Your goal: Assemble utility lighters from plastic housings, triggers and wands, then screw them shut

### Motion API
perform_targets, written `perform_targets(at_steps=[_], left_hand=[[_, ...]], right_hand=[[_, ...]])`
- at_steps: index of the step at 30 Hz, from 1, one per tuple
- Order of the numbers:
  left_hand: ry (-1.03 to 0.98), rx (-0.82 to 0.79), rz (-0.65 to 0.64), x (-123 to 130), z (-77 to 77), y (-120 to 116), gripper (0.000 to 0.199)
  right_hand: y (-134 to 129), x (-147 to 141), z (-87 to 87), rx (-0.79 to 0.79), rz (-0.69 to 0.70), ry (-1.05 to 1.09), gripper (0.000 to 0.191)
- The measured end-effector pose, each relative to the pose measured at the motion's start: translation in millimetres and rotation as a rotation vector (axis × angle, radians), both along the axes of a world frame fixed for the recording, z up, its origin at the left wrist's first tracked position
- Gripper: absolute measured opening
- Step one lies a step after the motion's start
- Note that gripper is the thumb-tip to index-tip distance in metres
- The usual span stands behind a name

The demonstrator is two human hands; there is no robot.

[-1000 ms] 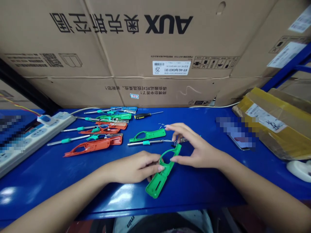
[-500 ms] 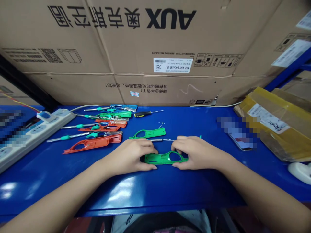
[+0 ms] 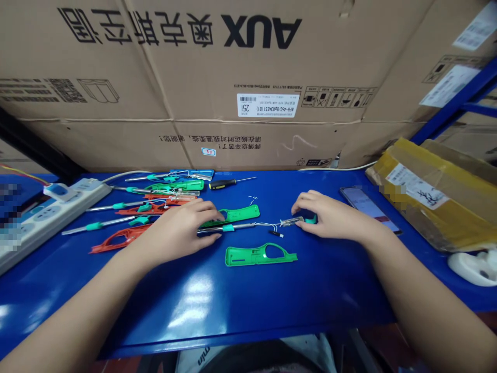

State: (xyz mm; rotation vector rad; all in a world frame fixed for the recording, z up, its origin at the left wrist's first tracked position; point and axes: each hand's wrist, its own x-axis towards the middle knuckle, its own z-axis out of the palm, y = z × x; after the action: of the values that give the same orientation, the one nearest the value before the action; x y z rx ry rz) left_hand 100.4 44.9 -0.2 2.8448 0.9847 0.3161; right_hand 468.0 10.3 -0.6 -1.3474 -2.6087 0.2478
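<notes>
One green plastic lighter casing half (image 3: 254, 255), with an oval opening at its right end, lies hollow side up in front of me. Behind it is a lighter's inner assembly: a metal tube (image 3: 240, 226) with a teal collar, white wires and a clear fuel tank (image 3: 292, 221). My left hand (image 3: 184, 228) is open around the tube's left part, fingers and thumb apart. At the tank's right end is my right hand (image 3: 324, 215), also open, its thumb close to the tank and a teal piece (image 3: 311, 220). Another green casing half (image 3: 243, 213) lies behind the tube, partly covered by my left fingers.
Several red, green and blue lighter casings with metal tubes lie at the left, beside a white power strip (image 3: 50, 215). Further back is a screwdriver (image 3: 223, 184). A phone (image 3: 367, 207) and a yellow-taped box (image 3: 419, 194) are at the right. Large cardboard (image 3: 217, 103) stands behind.
Both hands have let go of the near green casing half, which now lies on the table. They have moved apart and back, left and right, to the two ends of the inner assembly.
</notes>
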Motion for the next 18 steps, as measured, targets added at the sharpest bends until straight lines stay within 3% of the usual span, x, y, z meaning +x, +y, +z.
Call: perform_targets(at_steps=[4, 9, 14, 18], left_hand=[[0.043, -0.047, 0.027, -3, -6.2, 6, 0.022], [-0.01, -0.101, 0.024, 1, -6.5, 5, 0.012], [-0.021, -0.083, 0.014, 2, -2.6, 4, 0.008], [-0.102, 0.071, -0.042, 1, 3.5, 5, 0.01]], right_hand=[[1, -10, -6.3, -0.022, 0.031, 0.106, 0.018], [2, -58, -10.2, -0.035, 0.039, 0.389, 0.016], [13, -118, -3.2, 0.023, 0.19, 0.108, 0.021], [27, -143, 11.2, 0.004, 0.18, -0.021, 0.009]])
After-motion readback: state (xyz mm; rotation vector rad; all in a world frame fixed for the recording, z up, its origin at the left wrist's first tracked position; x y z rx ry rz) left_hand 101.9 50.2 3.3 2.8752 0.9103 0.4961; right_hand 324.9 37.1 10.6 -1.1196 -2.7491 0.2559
